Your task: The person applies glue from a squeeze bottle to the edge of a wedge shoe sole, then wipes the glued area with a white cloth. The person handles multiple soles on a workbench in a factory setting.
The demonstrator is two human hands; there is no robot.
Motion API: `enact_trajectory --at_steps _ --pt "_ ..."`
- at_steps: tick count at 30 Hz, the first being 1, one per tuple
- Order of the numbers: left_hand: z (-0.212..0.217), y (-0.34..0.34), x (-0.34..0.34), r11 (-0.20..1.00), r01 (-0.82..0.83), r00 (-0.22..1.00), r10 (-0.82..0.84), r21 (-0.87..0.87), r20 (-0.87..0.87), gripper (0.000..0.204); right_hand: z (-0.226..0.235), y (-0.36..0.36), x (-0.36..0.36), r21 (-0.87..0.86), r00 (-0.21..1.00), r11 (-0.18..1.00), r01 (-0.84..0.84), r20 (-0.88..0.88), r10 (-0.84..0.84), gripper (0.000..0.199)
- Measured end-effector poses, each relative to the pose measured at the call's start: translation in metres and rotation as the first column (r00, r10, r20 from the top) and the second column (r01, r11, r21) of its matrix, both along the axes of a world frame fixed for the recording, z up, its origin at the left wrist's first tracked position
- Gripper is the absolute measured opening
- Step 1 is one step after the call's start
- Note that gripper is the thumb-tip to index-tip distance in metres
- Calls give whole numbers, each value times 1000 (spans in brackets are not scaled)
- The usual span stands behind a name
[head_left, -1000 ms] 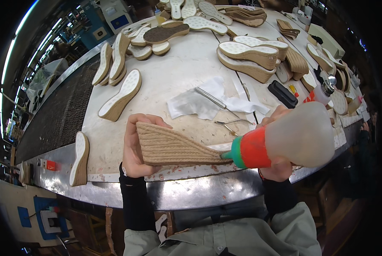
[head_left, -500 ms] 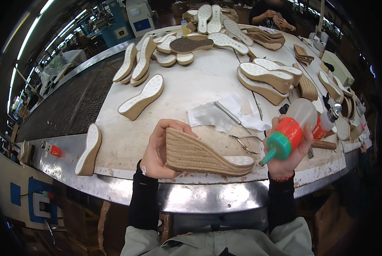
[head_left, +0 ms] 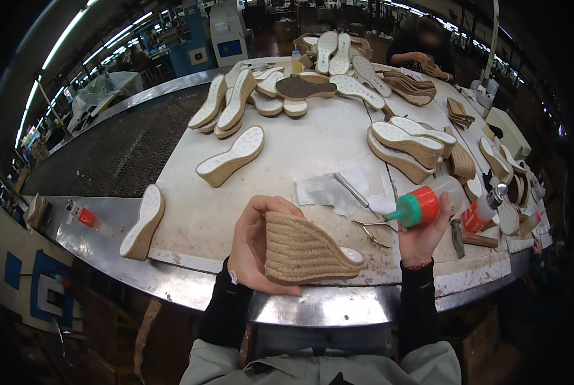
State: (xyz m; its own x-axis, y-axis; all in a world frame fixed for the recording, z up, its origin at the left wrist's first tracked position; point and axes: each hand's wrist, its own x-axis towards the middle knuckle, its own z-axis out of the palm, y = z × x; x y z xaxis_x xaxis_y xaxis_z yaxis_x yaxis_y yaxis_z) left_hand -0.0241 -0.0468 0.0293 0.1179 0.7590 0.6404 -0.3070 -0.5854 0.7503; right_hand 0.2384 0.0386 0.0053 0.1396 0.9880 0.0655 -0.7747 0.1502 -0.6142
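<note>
The wedge sole (head_left: 309,250) is clasped at its heel by the left grip (head_left: 251,247), lower centre. Right of centre, the bottle (head_left: 425,203) is held nozzle-leftward in the upturned right grip (head_left: 423,240).

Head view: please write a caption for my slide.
Left hand holds a rope-sided wedge sole; right hand holds a green-tipped bottle.

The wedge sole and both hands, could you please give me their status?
Left hand gripping wedge sole at its thick end. Right hand holding squeeze bottle, apart from sole. Pliers lying near right hand.
</note>
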Motion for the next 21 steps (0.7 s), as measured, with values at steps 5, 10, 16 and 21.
enact_trajectory --at_steps 5,10,16,21 --pt "20 -17 1 987 -92 985 110 132 -135 92 0 10 -14 -170 998 985 27 -52 -36 40" --pt "36 -28 -2 961 -129 950 190 244 -249 74 -10 14 -3 -71 995 992 -101 8 101 40" --pt "42 -80 -40 820 -529 757 573 220 -313 70 -12 13 7 -79 986 983 -168 6 169 41" --pt "46 -115 -89 622 -736 435 737 268 -516 68 -3 7 0 -114 981 975 -190 -48 186 41"
